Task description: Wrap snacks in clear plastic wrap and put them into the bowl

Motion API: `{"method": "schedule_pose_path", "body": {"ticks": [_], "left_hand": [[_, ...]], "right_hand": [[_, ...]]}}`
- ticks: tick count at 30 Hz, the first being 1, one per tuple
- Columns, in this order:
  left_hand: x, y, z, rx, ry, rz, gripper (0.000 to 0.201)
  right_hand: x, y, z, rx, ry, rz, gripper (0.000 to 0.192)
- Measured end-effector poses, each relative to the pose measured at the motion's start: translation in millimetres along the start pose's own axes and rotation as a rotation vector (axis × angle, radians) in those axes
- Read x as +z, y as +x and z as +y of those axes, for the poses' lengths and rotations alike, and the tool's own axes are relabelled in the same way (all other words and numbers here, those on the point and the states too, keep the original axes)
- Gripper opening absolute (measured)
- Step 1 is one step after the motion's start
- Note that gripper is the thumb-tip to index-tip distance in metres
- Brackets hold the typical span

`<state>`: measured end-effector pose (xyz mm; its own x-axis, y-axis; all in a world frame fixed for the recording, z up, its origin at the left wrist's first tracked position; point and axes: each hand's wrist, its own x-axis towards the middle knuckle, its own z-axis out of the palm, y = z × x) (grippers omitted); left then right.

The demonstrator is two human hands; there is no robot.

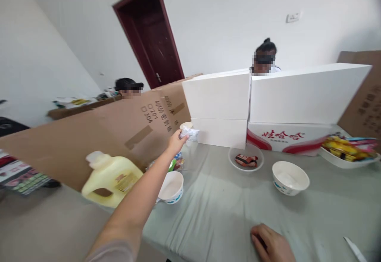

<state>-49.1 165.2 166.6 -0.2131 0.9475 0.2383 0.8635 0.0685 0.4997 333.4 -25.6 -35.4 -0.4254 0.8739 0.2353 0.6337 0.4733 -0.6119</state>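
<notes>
My left hand (177,139) reaches far out over the table's left side. Its fingers pinch a crumpled white, slightly shiny plastic wrapper (190,134). Just behind the wrapper stands a pale cup-like container (186,126), partly covered by it. Below my left forearm is a white bowl with a blue pattern (172,186), and small colourful packets (178,162) lie beyond that. My right hand (272,244) rests on the table near the front edge, its fingers loosely curled, with nothing visible in them. A second white bowl (290,176) stands beyond it.
A yellow jug (114,178) stands at the left by a cardboard panel (119,123). White boxes (220,99) line the back. A clear bowl (245,168) holds a red-brown packet (246,160). Snack packets (351,147) fill a dish at right. A knife-like white tool (355,249) lies nearby. Two people sit beyond.
</notes>
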Motion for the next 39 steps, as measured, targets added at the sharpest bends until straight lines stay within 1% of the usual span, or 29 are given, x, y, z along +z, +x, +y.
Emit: {"method": "schedule_pose_path", "body": {"ticks": [1, 3, 5, 7, 8, 9, 10, 12, 14, 15, 16, 17, 18, 19, 21, 23, 25, 26, 28, 30, 31, 33, 36, 39], "left_hand": [[14.7, -12, 13, 0.039, -0.053, -0.056, 0.043], [52.5, -49, 38, 0.123, -0.162, -0.216, 0.051], [93.9, -99, 58, 0.201, -0.259, -0.366, 0.055], [130.5, -149, 71, 0.259, -0.379, -0.479, 0.059], [145.6, -170, 75, 0.265, -0.412, -0.490, 0.059], [158.3, -188, 78, 0.276, -0.416, -0.467, 0.058], [168.5, -201, 79, 0.291, -0.405, -0.429, 0.057], [182.6, -217, 79, 0.334, -0.352, -0.333, 0.055], [190.3, -222, 75, 0.378, -0.319, -0.245, 0.051], [192.6, -222, 73, 0.391, -0.330, -0.210, 0.047], [194.2, -222, 71, 0.399, -0.361, -0.184, 0.045], [195.5, -221, 69, 0.402, -0.409, -0.169, 0.046], [196.5, -220, 67, 0.404, -0.467, -0.169, 0.047], [197.2, -219, 66, 0.412, -0.524, -0.181, 0.048], [197.7, -218, 64, 0.446, -0.607, -0.223, 0.045], [196.5, -217, 64, 0.493, -0.646, -0.260, 0.043], [193.4, -217, 64, 0.541, -0.658, -0.286, 0.044], [191.5, -217, 64, 0.564, -0.661, -0.299, 0.046], [187.7, -216, 63, 0.616, -0.661, -0.323, 0.047], [185.0, -215, 62, 0.651, -0.651, -0.344, 0.049], [184.4, -215, 61, 0.652, -0.640, -0.351, 0.050], [184.6, -214, 61, 0.639, -0.613, -0.359, 0.057], [187.2, -213, 62, 0.644, -0.587, -0.349, 0.070], [190.2, -213, 65, 0.656, -0.545, -0.330, 0.072]], "right_hand": [[-2, 0, -6, 0.009, -0.016, 0.004, 0.025], [-7, 1, -17, 0.032, -0.035, 0.011, 0.023], [-15, -1, -23, 0.034, -0.018, 0.014, 0.020], [-27, -5, -23, 0.041, -0.005, 0.061, 0.020], [-35, -9, -20, 0.056, -0.018, 0.116, 0.020], [-45, -15, -14, 0.081, -0.055, 0.191, 0.020], [-55, -23, -6, 0.115, -0.119, 0.272, 0.021], [-78, -42, 15, 0.208, -0.316, 0.402, 0.022], [-97, -65, 40, 0.367, -0.564, 0.433, 0.027], [-105, -75, 51, 0.487, -0.674, 0.421, 0.030], [-110, -83, 61, 0.591, -0.754, 0.389, 0.030], [-112, -89, 67, 0.661, -0.802, 0.354, 0.029], [-113, -91, 71, 0.684, -0.813, 0.326, 0.028], [-111, -89, 71, 0.655, -0.787, 0.314, 0.027], [-101, -75, 58, 0.496, -0.655, 0.315, 0.028], [-87, -51, 32, 0.314, -0.495, 0.287, 0.028], [-72, -22, 1, 0.170, -0.402, 0.192, 0.031], [-66, -9, -14, 0.108, -0.394, 0.146, 0.033], [-58, 13, -36, 0.040, -0.426, 0.051, 0.036], [-57, 23, -43, 0.045, -0.466, -0.020, 0.036], [-59, 22, -40, 0.065, -0.478, -0.036, 0.035], [-69, 10, -24, 0.122, -0.495, -0.024, 0.034], [-92, -29, 16, 0.251, -0.546, 0.040, 0.033], [-113, -67, 50, 0.400, -0.606, 0.095, 0.030]]}}
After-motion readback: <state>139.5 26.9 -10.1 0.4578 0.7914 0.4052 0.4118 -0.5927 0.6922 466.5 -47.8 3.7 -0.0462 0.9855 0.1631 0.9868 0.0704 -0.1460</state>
